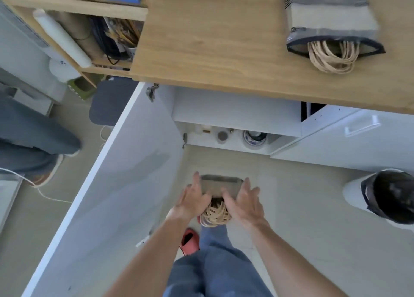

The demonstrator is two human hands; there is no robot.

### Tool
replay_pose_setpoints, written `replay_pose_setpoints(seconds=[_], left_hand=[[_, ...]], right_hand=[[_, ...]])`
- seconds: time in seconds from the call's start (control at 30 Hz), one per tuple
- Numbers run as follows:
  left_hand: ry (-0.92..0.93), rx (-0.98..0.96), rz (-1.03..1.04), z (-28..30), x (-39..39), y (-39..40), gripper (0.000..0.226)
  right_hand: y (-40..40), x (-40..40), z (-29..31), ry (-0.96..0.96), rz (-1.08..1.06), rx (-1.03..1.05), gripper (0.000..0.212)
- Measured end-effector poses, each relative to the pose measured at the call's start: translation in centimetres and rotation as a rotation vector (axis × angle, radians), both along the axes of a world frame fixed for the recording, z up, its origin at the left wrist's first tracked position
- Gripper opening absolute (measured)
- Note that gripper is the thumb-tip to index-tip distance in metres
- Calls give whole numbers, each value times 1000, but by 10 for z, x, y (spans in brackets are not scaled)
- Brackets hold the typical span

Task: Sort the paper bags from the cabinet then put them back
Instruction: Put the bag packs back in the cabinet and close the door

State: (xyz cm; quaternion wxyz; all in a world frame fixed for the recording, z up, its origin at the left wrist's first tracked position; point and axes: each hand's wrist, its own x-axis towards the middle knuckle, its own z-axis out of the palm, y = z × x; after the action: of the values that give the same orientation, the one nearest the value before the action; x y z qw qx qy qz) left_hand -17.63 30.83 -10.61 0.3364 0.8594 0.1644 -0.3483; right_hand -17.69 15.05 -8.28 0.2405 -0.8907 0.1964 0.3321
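Observation:
A stack of brown paper bags with tan twisted handles is held low over the floor, in front of the open cabinet. My left hand presses its left side and my right hand its right side, fingers spread along the edges. A second bundle of paper bags, grey and cream with tan rope handles, lies on the wooden countertop at the upper right.
The white cabinet door stands open to my left. Jars and a blue-and-white bowl sit on the cabinet's shelf. A white bin with a black liner stands at the right. Another person's legs are at the left, near an open shelf unit.

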Motion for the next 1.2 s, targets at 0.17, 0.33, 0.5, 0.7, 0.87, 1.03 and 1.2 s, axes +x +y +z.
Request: replay_pose_setpoints(seconds=[0.17, 0.33, 0.5, 0.7, 0.87, 1.03, 1.2], left_hand=[[-396, 168, -75, -14, 37, -5, 70], [-499, 304, -97, -42, 81, -9, 70], [-507, 326, -102, -81, 144, -5, 71], [-561, 366, -211, -134, 211, 10, 71], [-573, 337, -440, -159, 250, 42, 114], [-562, 475, -455, -174, 277, 55, 118], [-689, 601, -486, -179, 299, 63, 104]], right_hand=[[6, 40, -30, -441, 198, -167, 85], [10, 88, -64, -583, 281, -230, 80], [17, 158, -102, -556, 295, -213, 68], [23, 223, -166, -599, 300, -146, 70], [34, 264, -205, -654, 268, -99, 83], [44, 297, -213, -694, 295, -103, 86], [48, 328, -203, -735, 453, -138, 96]])
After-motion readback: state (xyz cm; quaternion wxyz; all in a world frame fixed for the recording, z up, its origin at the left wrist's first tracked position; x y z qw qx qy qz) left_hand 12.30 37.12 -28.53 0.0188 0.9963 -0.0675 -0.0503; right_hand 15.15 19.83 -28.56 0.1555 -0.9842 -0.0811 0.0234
